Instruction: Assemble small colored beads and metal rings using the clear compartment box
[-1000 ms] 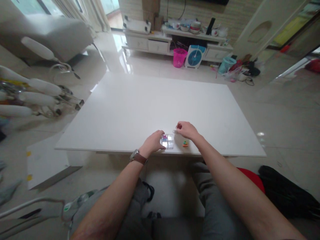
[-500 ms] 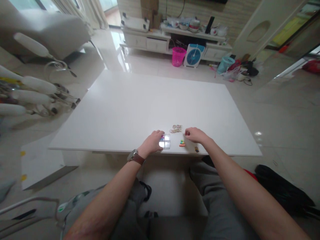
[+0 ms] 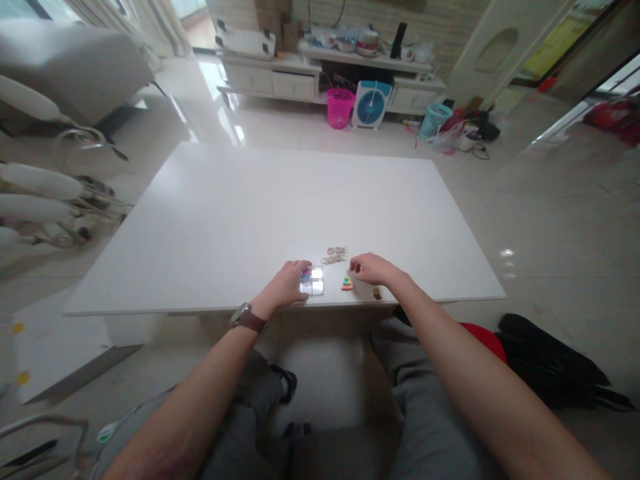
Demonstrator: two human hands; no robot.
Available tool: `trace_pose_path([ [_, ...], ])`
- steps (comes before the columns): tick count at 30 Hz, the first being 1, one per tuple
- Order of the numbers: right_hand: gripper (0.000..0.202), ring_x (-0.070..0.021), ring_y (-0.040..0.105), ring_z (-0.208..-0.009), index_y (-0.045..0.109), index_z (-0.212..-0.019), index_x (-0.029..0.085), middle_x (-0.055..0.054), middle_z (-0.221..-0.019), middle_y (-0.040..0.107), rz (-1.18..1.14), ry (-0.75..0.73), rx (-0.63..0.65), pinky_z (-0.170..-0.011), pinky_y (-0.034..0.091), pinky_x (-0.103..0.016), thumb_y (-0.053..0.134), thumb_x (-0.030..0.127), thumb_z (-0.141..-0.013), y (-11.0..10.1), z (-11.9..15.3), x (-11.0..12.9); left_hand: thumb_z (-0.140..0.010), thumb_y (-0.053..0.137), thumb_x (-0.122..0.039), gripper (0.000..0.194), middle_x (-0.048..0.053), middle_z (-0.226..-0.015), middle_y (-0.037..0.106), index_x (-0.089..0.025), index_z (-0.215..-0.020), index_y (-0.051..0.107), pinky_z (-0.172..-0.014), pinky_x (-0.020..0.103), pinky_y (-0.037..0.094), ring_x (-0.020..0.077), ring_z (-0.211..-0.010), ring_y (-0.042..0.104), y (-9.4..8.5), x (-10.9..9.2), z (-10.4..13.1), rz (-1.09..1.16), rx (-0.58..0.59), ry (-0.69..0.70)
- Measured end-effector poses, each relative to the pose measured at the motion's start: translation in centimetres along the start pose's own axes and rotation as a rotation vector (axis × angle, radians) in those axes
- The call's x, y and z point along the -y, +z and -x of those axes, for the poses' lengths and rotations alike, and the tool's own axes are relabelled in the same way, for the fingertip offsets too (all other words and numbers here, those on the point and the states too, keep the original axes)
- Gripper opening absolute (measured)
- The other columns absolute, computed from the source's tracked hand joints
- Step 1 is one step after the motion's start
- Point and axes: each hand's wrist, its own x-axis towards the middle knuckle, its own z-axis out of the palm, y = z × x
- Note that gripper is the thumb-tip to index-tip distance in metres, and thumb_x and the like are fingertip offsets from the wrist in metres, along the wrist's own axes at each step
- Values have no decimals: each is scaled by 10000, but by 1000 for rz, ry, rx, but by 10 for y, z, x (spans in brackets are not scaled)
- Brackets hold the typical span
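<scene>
My left hand (image 3: 289, 281) is closed around the left side of a small clear plastic box with compartments (image 3: 317, 281), which rests near the table's front edge. Something pink and blue shows inside the box by my fingers. My right hand (image 3: 373, 268) hovers over the table to the right of the box, fingers curled together; whatever they may hold is too small to see. Just below its fingertips lies a little cluster of green, yellow and orange pieces (image 3: 347, 284). Thin rings (image 3: 334, 259) lie in rows beyond the box. A small brown and gold item (image 3: 377, 293) sits nearer the edge.
The white table (image 3: 240, 213) stretches away in front of me. Beyond it, on the floor, stand a pink basket (image 3: 340, 110), a blue and white fan (image 3: 371, 105) and a light blue basket (image 3: 435, 121). A black bag (image 3: 550, 363) is at my right.
The whole view has shifted, so everything appears farther left. My right hand has come slightly closer to the coloured cluster. My left hand keeps its hold on the box.
</scene>
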Motion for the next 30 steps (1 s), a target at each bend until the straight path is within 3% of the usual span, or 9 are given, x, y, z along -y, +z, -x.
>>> trace_pose_path([
  [7, 294, -159, 689, -901, 766, -1048, 191, -51, -1031, 771, -43, -104, 6, -740, 457, -205, 641, 60, -816, 5, -4, 7, -659, 761, -198, 640, 92, -1127, 625, -197, -1260, 542, -963, 406, 484, 292, -1082, 559, 1, -4, 0, -76, -41, -44],
  [16, 259, -163, 689, -844, 780, -1005, 178, -57, -971, 776, -29, -86, 43, -700, 448, -210, 806, 195, -748, 18, -21, 7, -682, 743, -161, 677, 99, -1221, 568, -199, -1319, 517, -1024, 413, 474, 288, -1141, 522, 2, -2, 5, -44, -43, -3],
  [22, 169, -173, 670, -805, 782, -913, 182, -54, -917, 769, 40, -66, 37, -657, 412, -230, 731, 131, -760, 15, -21, 14, -666, 729, -113, 780, 102, -1238, 556, -197, -1401, 481, -1047, 419, 473, 282, -1141, 521, 3, 2, 6, -17, -38, 19],
  [26, 155, -172, 639, -790, 764, -872, 169, -58, -880, 744, 1, -137, -103, -687, 410, -236, 672, 102, -765, 7, -19, 27, -652, 724, -85, 798, 109, -1240, 559, -189, -1400, 466, -1048, 435, 471, 286, -1153, 519, 5, 5, 7, -31, -34, 9],
  [30, 177, -143, 594, -785, 745, -922, 157, -49, -912, 708, -108, -354, -267, -739, 404, -232, 642, 89, -797, 6, -19, 50, -670, 713, -83, 712, 114, -1203, 577, -169, -1340, 488, -1009, 430, 490, 285, -1129, 528, 3, 6, 7, -44, -44, 10],
])
